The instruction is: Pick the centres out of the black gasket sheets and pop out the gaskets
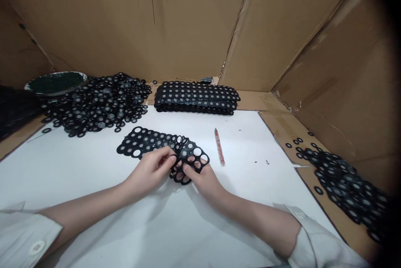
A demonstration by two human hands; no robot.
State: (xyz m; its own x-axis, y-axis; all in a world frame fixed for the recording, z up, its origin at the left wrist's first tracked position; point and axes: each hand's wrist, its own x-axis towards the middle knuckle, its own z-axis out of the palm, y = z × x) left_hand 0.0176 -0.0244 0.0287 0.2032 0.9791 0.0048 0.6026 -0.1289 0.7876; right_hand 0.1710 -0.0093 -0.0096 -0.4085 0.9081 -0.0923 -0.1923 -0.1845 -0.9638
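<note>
A black sheet of joined rings (150,139) lies on the white work surface, its right end lifted and bent. My right hand (200,176) grips that raised end, thumb on top and fingers behind the rings. At the bend, my left hand (159,163) is closed, thumb and forefinger pinched at the sheet's edge; what lies between the fingertips is too small to make out. Dark loops or strands stand up from the sheet just beyond the fingers. A reddish pen-like stick (219,147) lies to the right of my hands.
Loose black rings (100,103) are heaped at the back left beside a shallow dish (56,83). Stacked ring sheets (197,97) sit at the back. More rings (344,182) lie along the right side. Cardboard walls (194,21) enclose the white surface (244,222).
</note>
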